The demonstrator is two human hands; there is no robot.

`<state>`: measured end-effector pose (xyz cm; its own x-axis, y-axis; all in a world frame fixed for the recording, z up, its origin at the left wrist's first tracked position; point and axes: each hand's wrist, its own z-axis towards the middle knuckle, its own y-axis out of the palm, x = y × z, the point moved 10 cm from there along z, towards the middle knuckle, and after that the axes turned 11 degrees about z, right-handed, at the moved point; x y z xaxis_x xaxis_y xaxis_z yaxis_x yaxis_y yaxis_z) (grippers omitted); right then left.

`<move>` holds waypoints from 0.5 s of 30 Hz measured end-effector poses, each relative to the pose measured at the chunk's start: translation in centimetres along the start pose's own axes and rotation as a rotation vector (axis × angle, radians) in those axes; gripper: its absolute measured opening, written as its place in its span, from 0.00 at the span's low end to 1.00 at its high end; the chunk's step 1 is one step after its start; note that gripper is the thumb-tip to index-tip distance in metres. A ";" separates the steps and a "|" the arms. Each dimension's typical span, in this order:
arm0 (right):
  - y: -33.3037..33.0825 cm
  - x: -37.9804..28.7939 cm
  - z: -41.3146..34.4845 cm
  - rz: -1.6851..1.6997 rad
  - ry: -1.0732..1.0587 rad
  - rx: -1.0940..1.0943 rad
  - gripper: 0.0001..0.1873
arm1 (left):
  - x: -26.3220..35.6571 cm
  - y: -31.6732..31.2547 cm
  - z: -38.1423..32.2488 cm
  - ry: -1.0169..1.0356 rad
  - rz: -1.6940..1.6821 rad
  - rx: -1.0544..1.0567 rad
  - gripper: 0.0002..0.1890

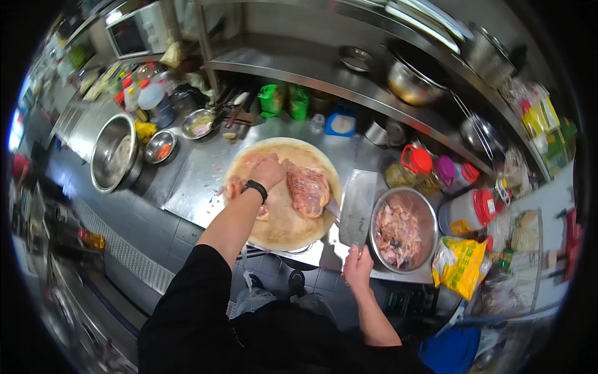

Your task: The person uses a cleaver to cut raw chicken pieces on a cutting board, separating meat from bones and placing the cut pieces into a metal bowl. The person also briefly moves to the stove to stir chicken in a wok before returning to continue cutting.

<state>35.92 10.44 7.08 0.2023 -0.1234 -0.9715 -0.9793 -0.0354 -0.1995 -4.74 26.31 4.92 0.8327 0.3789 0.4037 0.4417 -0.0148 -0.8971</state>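
My right hand [359,269] grips the handle of a broad steel cleaver [359,201], whose blade points away from me beside the round wooden chopping block [275,233]. A large piece of raw poultry [309,191] lies on the right half of the block. My left hand [270,170], with a black band on its wrist, is closed at that piece's narrow upper end; the fingertips are hidden. Smaller raw meat pieces [233,188] lie under and beside my left forearm. Right of the cleaver stands a steel bowl [434,219] of cut raw meat [398,229].
On the right are a yellow bag [460,266] and red-lidded jars [417,160]. A deep steel bowl [110,163] and a small bowl with orange pieces [161,147] stand left. A blue scale [340,124] sits behind the block, under a steel shelf [299,79].
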 end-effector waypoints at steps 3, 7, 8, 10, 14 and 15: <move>-0.3 3.0 -1.5 -0.105 0.003 -0.038 0.15 | -0.3 4.7 4.7 0.029 0.090 -0.109 0.23; 0.1 -0.5 -2.9 -0.222 -0.069 -0.101 0.15 | 1.2 4.5 4.4 -0.152 -0.567 -0.090 0.05; 0.7 -0.7 -3.0 -0.214 -0.085 -0.124 0.15 | -1.5 6.6 5.5 -0.184 -0.722 -0.042 0.07; 1.5 -2.2 -2.2 -0.211 -0.103 -0.143 0.15 | -3.5 8.8 7.4 -0.247 -0.999 -0.061 0.11; 4.6 -3.4 1.2 -0.288 -0.132 -0.182 0.15 | -1.5 6.3 5.0 -0.086 -1.272 0.019 0.17; 6.1 -3.5 2.3 -0.325 -0.128 -0.213 0.15 | -0.9 4.8 3.8 0.019 -1.317 0.052 0.18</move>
<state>29.20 12.98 8.95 0.4849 0.0519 -0.8730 -0.8378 -0.2586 -0.4807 -4.63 29.41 -0.39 -0.2034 0.0694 0.9766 0.9072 0.3885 0.1613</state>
